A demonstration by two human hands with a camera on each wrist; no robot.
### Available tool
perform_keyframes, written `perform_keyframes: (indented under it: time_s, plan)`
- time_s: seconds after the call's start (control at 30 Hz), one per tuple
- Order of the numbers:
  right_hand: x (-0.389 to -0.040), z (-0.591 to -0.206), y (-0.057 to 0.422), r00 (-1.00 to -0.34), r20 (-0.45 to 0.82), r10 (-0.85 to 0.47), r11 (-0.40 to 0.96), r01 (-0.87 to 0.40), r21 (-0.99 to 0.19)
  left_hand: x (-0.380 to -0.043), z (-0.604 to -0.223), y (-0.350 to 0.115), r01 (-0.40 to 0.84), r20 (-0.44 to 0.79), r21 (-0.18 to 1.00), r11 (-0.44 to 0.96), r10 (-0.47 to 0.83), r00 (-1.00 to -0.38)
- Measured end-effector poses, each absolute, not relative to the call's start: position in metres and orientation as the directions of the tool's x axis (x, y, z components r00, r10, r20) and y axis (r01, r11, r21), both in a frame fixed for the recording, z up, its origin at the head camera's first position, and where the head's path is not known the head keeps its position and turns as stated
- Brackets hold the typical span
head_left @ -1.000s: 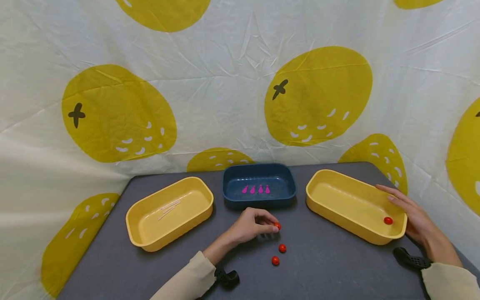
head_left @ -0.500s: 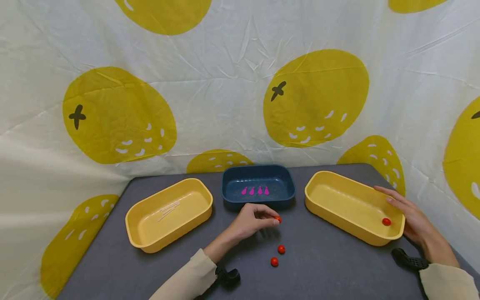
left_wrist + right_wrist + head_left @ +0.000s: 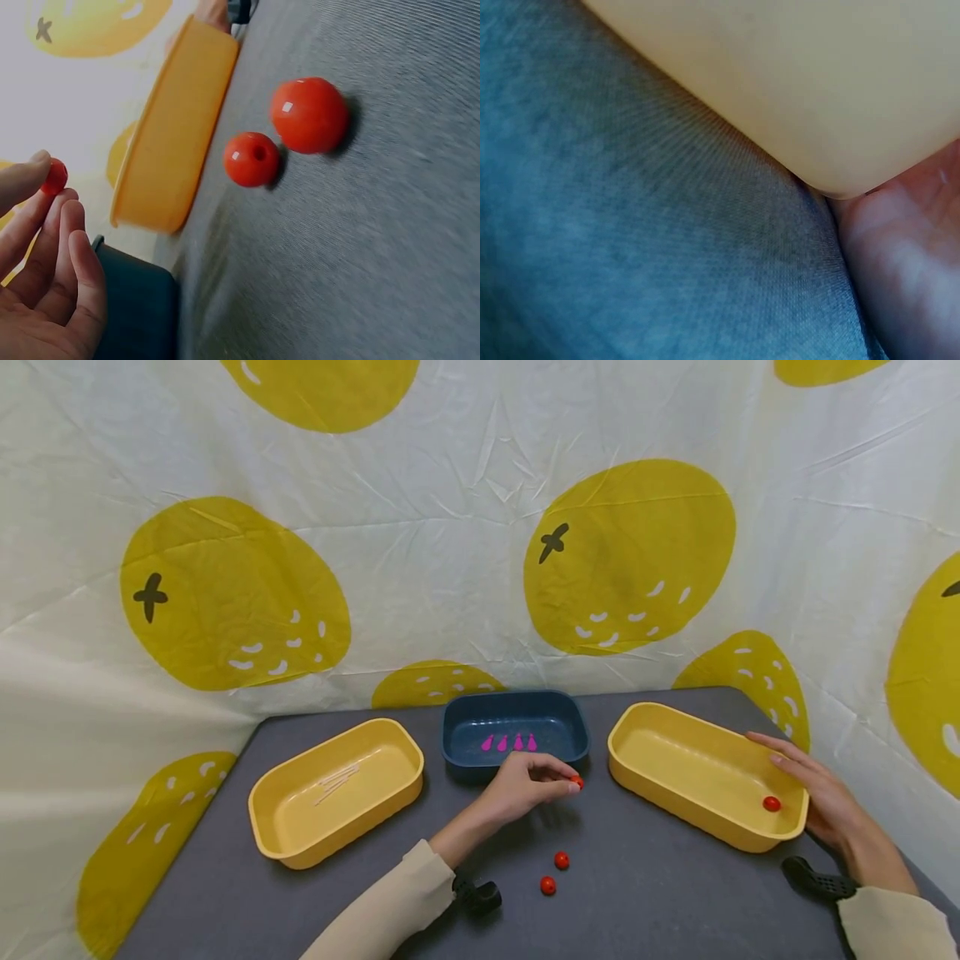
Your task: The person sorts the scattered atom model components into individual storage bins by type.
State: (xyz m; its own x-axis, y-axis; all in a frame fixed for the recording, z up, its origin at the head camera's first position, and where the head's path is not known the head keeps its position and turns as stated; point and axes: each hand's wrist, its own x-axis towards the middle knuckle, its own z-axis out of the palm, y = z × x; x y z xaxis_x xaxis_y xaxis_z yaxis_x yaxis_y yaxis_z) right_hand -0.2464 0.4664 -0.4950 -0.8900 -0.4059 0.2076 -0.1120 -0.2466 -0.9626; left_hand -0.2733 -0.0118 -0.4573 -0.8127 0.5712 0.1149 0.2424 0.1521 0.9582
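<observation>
My left hand (image 3: pixel 521 789) pinches a red bead (image 3: pixel 577 782) between thumb and fingertips, raised over the table in front of the blue bin (image 3: pixel 469 772). The left wrist view shows this held bead (image 3: pixel 55 178) too. Two more red beads lie on the table, one bead (image 3: pixel 562 860) slightly farther back than the other (image 3: pixel 548 885); a hole shows in one of them. My right hand (image 3: pixel 832 802) rests with extended fingers against the outer right end of the right yellow bin (image 3: pixel 675 806). Inside that bin sits a single red bead (image 3: pixel 772 804).
Several pink pieces (image 3: pixel 517 742) are lined up in the blue bin. On the left, another yellow bin (image 3: pixel 360 839) holds several thin pale sticks (image 3: pixel 336 783). A fruit-print curtain (image 3: pixel 435 585) hangs behind the dark table (image 3: pixel 637 902).
My left hand has moved right and a little away from me, carrying the pinched bead up off the table. The right hand stays against the yellow bin.
</observation>
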Motion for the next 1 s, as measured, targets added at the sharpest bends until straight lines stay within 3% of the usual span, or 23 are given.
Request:
perform_keyframes:
  time_s: [1.0]
  plan:
    - [-0.246,-0.495,0.468,-0.884,0.207,-0.420,-0.254,-0.105,-0.962,-0.294,-0.432,0.084,0.176,0.119,0.982,0.072,0.489,-0.864]
